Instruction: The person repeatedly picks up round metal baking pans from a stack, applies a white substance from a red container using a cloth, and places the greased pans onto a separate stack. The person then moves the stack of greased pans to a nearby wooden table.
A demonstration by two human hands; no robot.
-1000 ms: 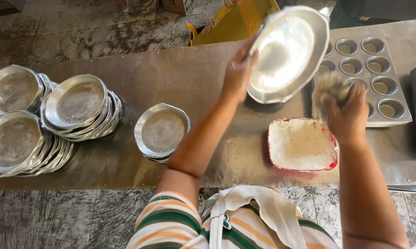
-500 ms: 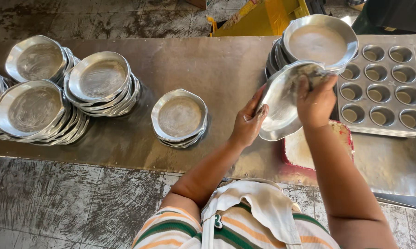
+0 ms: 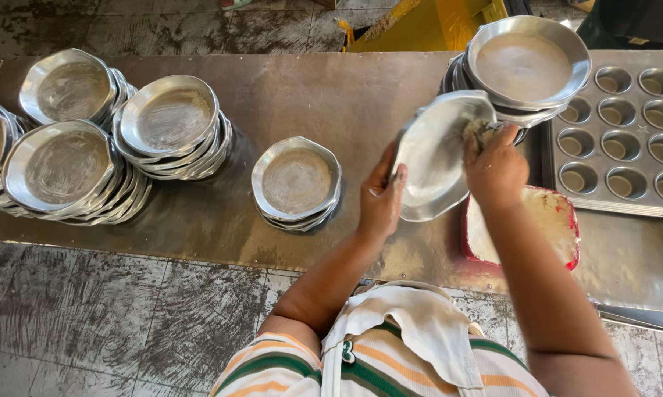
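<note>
Overhead view of a metal worktop (image 3: pixel 331 95). The left hand (image 3: pixel 381 200) grips the lower-left rim of a shallow round metal pan (image 3: pixel 434 158), fingers curled tight on its edge with the thumb inside. The pan is held off the worktop, tilted steeply so that its hollow faces right; its inner surface is dull silver with a broad flat base and a flared, slightly scalloped rim. The right hand (image 3: pixel 495 170) is closed around a small pale wad (image 3: pixel 480 134), pressed against the pan's inner wall at its 2 o'clock edge; what the wad is made of cannot be told.

Directly under the right wrist lies a red-rimmed tray (image 3: pixel 559 228) with a whitish coating. At 1 o'clock from the held pan stands a stack of like pans (image 3: pixel 526 62), the top one smeared matt. At 3 o'clock lies a muffin tin (image 3: pixel 625 140) with round cups. At 9 o'clock, near the left hand, is a short stack of pans (image 3: pixel 297 182); further along, at the worktop's left end, several taller stacks (image 3: pixel 118 140) overlap one another. A striped shirt and pale apron (image 3: pixel 412 338) fill the lower edge.
</note>
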